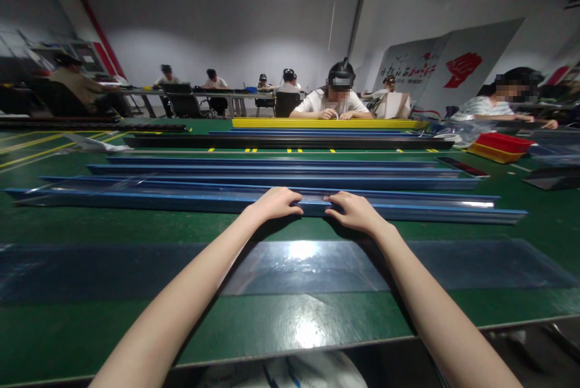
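Observation:
A long blue channel strip (181,199) lies across the green table, with a clear film along part of it. My left hand (277,203) grips its near wall close to the middle, fingers over the inside and thumb at the front. A short gap to the right, my right hand (352,209) pinches the same wall, its fingers curled over the edge. Between my forearms and beneath them, a flat transparent plastic sheet (308,267) stretches sideways, shiny under the lamp.
More blue strips (281,181) lie just beyond, then a black strip (290,142) and a yellow strip (326,124). A red bin (501,145) and a phone-like dark slab (462,167) sit at right. A co-worker (335,95) sits opposite.

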Tool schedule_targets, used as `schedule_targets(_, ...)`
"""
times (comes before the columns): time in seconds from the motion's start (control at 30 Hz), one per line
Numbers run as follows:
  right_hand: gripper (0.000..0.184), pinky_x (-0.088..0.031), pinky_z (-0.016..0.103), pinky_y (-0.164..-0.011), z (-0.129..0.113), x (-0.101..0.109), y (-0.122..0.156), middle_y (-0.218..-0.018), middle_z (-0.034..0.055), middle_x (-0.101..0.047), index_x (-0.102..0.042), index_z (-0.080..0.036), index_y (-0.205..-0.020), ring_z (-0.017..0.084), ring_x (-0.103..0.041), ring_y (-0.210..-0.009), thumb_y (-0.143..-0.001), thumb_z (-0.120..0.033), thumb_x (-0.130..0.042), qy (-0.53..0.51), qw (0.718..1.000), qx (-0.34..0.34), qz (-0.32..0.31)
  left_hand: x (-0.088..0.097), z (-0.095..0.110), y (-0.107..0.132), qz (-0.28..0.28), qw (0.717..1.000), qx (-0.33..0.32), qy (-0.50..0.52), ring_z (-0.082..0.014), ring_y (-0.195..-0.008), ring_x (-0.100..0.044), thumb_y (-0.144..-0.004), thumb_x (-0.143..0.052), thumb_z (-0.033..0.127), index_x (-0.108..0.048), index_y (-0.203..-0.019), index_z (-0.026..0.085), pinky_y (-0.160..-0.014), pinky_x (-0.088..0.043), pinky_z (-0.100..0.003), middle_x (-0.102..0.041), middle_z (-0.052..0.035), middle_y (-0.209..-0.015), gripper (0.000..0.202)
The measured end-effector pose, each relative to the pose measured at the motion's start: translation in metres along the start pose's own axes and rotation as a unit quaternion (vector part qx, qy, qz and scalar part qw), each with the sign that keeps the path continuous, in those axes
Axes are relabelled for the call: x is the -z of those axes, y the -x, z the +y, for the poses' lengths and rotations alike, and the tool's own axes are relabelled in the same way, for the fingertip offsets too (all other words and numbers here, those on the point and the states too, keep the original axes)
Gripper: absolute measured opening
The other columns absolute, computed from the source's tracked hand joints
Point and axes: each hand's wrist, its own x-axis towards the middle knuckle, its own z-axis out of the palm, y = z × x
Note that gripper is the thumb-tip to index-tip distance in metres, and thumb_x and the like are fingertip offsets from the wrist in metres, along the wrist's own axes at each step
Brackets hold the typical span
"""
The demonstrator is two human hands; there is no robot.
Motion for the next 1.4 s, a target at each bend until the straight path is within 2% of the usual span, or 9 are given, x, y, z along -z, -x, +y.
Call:
schedule_targets(0.47,0.039,-0.042,0.03,-0.086,0.0024,-0.0003,0.0001,-0.114,0.0077,-0.062,-0.058,-0.019,-0.115,0.022,-0.056,-0.105,-0.083,-0.039,-0.047,-0.005,1.0,0.001,0.008,-0.0006,-0.0016,0.0006,0.008,0.999,0.009,0.037,-0.0182,-0.069,-0.058,-0.079,-0.054,0.044,-0.063,-0.08,0.021,-0.054,-0.029,-0.022,-0.065,-0.0028,-0.071,0.025)
schedule_targets(0.83,0.038,-0.042,0.03,-0.087,0.0012,0.0003,0.0008,-0.113,0.0087,-0.062,-0.059,-0.018,-0.114,0.021,-0.056,-0.105,-0.083,-0.038,-0.047,-0.003,1.0,0.004,0.013,-0.0042,-0.0047,0.0,0.02,0.996,0.021,0.087,-0.0165,-0.071,-0.056,-0.075,-0.058,0.043,-0.059,-0.086,0.021,-0.056,-0.031,-0.022,-0.064,-0.0008,-0.08,0.024)
schedule_targets(1.1,0.037,-0.043,0.029,-0.085,0.0031,-0.0007,-0.0001,-0.112,0.0088,-0.062,-0.058,-0.019,-0.114,0.021,-0.056,-0.104,-0.084,-0.038,-0.047,-0.005,1.0,0.006,0.009,-0.0058,-0.0064,0.0015,0.035,0.991,0.039,0.122,-0.0141,-0.064,-0.051,-0.07,-0.061,0.045,-0.052,-0.076,0.02,-0.051,-0.028,-0.021,-0.057,0.0017,-0.072,0.027)
schedule_targets(1.4,0.032,-0.042,0.027,-0.08,0.002,0.0004,-0.0014,-0.11,0.0083,-0.063,-0.058,-0.02,-0.11,0.021,-0.057,-0.101,-0.082,-0.032,-0.051,-0.008,1.0,-0.007,-0.007,-0.0072,-0.0078,0.0001,0.037,0.991,0.045,0.12,-0.0136,-0.061,-0.05,-0.07,-0.06,0.047,-0.051,-0.072,0.019,-0.05,-0.027,-0.022,-0.056,0.0019,-0.067,0.029)
